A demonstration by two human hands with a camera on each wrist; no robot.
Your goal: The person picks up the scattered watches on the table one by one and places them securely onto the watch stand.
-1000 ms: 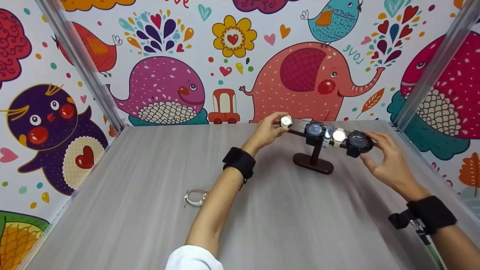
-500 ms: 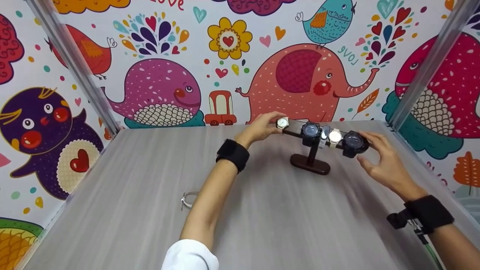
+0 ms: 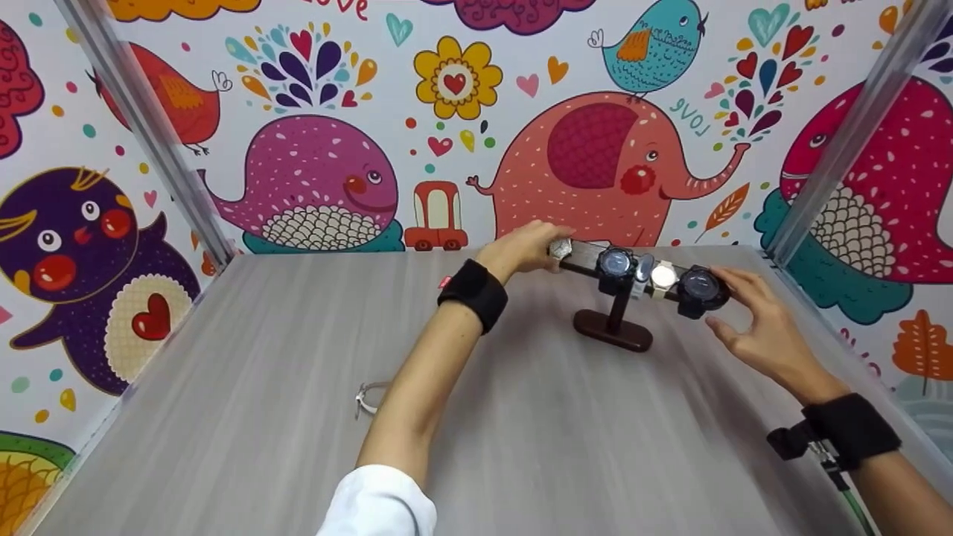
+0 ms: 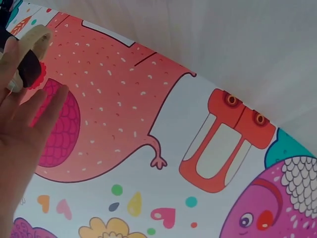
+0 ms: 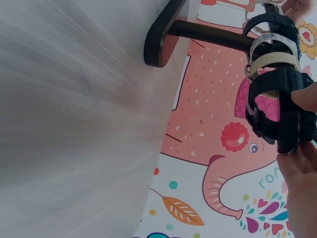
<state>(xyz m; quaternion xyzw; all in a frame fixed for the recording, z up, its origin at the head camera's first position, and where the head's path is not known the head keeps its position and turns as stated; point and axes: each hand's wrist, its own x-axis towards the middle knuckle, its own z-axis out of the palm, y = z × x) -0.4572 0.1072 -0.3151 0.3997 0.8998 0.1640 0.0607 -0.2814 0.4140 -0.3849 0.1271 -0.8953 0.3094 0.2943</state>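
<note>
A dark brown watch stand [image 3: 612,331] carries several wristwatches along its crossbar. At the bar's left end my left hand [image 3: 525,246] holds a small white-dialled wristwatch [image 3: 560,249], whose pale strap loops round the bar in the left wrist view. My right hand [image 3: 770,335] grips the opposite end, beside a large black watch [image 3: 701,286]; in the right wrist view its thumb [image 5: 306,97] lies on that watch and its fingers curl at the bar end. Between them sit another black watch [image 3: 615,264], a slim grey band [image 3: 642,272] and a cream-strapped watch [image 3: 663,277].
A loose pale watch [image 3: 365,402] lies on the grey tabletop [image 3: 283,357], partly hidden behind my left forearm. Printed cartoon walls [image 3: 447,164] enclose the back and sides. A cable runs from the right wrist camera [image 3: 793,443].
My left hand has tilted slightly over the small watch, turning its dial a little. The right hand keeps its place at the bar's end. The head view has shifted slightly.
</note>
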